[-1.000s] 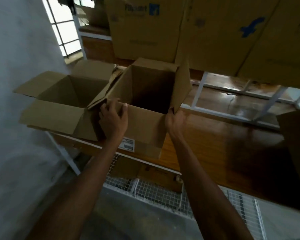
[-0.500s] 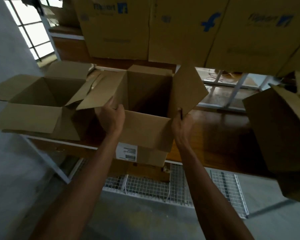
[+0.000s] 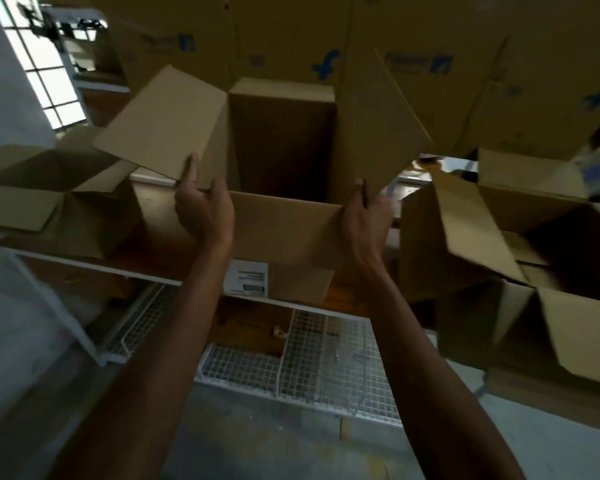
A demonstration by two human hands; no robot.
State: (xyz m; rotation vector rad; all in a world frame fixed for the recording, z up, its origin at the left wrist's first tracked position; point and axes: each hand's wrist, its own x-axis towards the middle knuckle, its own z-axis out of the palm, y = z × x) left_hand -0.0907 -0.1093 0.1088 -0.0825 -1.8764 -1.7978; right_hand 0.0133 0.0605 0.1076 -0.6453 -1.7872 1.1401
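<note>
Scene: warehouse shelving in dim light, two bare arms reaching up and in.
Open box [image 3: 284, 230]: upright at the front edge of the wooden shelf [image 3: 156, 220], white label [image 3: 246, 278] low on the near wall, near flap folded down outward, inside too dark to read.
Left hand [image 3: 205, 213]: grasping the box's near left corner, fingers behind the raised left flap [image 3: 163, 123], thumb in front.
Right hand [image 3: 366, 220]: clasped on the near right corner, thumb up against the foot of the right flap [image 3: 378, 126].
Neighbours: a second opened box [image 3: 49, 199] at the shelf's left end; more opened boxes [image 3: 499, 237] at its right end; printed cartons [image 3: 291, 39] on the tier above the shelf; a wire rack [image 3: 291, 368] below it.
Step in hand: probably spreading the side flaps and squaring the box at the shelf's edge, ready for filling or lifting off.
Next move: judged to call for an even two-handed hold at both corners, flaps kept wide, and care not to tip the box off the shelf's front edge.
</note>
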